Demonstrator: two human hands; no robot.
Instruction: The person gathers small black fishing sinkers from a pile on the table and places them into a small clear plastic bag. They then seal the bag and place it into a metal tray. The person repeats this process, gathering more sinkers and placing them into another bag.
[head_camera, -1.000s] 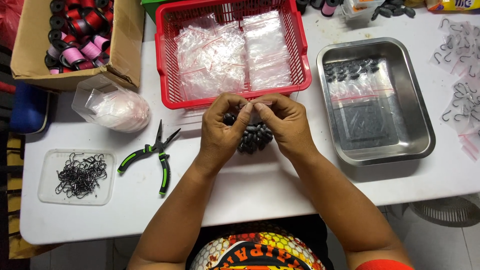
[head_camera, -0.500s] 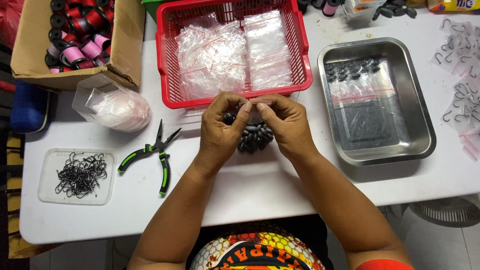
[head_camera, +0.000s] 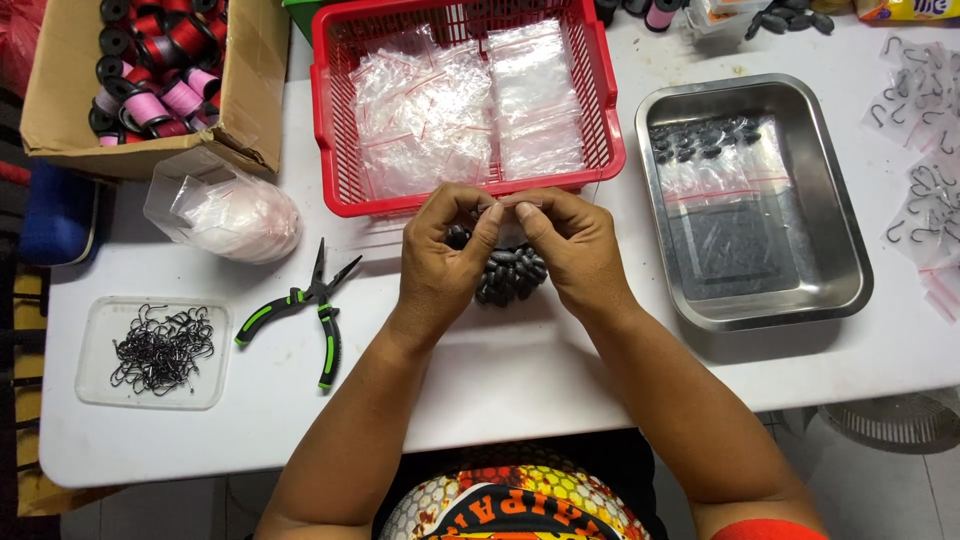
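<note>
Left hand and right hand meet above a heap of dark oval sinkers on the worktop, fingertips pinching a small clear bag. Risk: loose pinch drops it; a wrist nudge scatters the heap.

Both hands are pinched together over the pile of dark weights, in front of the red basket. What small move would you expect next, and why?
Probably setting the small clear bag into the steel tray. The left hand and right hand pinch its top edge together above the pile of dark weights, as if pressing it closed, and the tray already holds bags filled with similar weights. Whether this bag is filled cannot be seen.
</note>
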